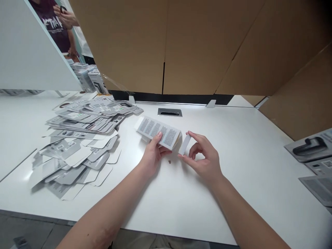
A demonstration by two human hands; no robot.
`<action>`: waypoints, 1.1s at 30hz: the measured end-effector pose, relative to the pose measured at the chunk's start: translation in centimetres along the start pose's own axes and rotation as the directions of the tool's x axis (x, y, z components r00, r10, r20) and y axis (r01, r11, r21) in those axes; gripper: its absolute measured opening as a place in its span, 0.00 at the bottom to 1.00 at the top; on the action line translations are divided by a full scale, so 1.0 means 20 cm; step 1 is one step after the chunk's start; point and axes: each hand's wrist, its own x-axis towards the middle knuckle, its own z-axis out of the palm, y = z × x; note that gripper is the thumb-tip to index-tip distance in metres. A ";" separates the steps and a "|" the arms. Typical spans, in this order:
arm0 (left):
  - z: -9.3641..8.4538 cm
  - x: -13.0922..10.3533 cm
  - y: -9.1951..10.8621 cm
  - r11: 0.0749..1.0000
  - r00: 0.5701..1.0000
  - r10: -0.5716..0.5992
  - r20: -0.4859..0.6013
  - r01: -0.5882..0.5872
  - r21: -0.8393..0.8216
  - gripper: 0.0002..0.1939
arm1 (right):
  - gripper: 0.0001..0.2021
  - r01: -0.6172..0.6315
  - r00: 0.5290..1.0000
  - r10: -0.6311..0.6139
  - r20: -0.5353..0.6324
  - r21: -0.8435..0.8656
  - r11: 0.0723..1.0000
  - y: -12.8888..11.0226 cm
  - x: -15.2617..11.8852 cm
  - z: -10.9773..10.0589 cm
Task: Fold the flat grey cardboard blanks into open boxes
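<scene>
My left hand (153, 151) is closed round a small printed carton (158, 130), thumb on its text-covered face and fingers underneath. The carton is held tilted above the white table, its right end open. At that end my right hand (204, 154) pinches a plain white cardboard flap (185, 144) between thumb and fingertips. Whether the flap is joined to the carton cannot be made out. Flattened cartons (88, 117) lie in a heap to the left of my hands, with more loosely spread ones (77, 160) nearer me.
Tall brown cardboard (197, 48) stands along the back of the table. A cable outlet (169, 112) is set into the tabletop. Printed boxes (311, 148) sit at the right edge. Behind a white panel (33, 48) at the left are upright boxes (86, 77) and people.
</scene>
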 end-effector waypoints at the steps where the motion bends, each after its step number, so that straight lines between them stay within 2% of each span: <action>1: 0.00 0.00 -0.01 1.000 1.000 0.006 0.010 -0.006 0.016 0.37 | 0.37 -0.001 1.000 0.001 0.008 -0.015 1.000 0.00 0.00 0.00; 5: 0.00 0.00 -0.03 0.998 0.999 0.013 0.044 -0.016 0.062 0.39 | 0.37 0.000 1.000 0.001 0.012 -0.049 0.999 -0.01 -0.01 0.01; 12: 0.00 0.00 -0.02 0.998 0.999 0.020 0.039 -0.023 0.057 0.39 | 0.40 0.015 1.000 -0.015 0.001 -0.059 0.998 0.00 -0.02 0.02; 20: 0.00 -0.01 -0.02 0.997 0.998 0.041 0.054 -0.045 0.070 0.37 | 0.41 -0.025 1.000 0.025 0.001 -0.044 0.999 0.00 -0.02 0.02; 24: 0.01 -0.01 -0.02 0.988 0.995 0.091 0.049 -0.097 0.124 0.34 | 0.42 -0.070 0.997 0.070 0.013 -0.021 0.997 0.00 -0.03 0.02; 29: 0.02 -0.01 -0.01 0.960 0.981 0.194 -0.009 -0.188 0.205 0.35 | 0.39 -0.144 0.989 0.144 0.037 -0.002 0.990 0.01 -0.03 0.03; 33: -0.01 0.01 0.00 0.974 0.988 0.141 -0.062 -0.127 0.190 0.37 | 0.40 -0.111 0.993 0.109 0.050 0.034 0.993 0.01 -0.03 0.03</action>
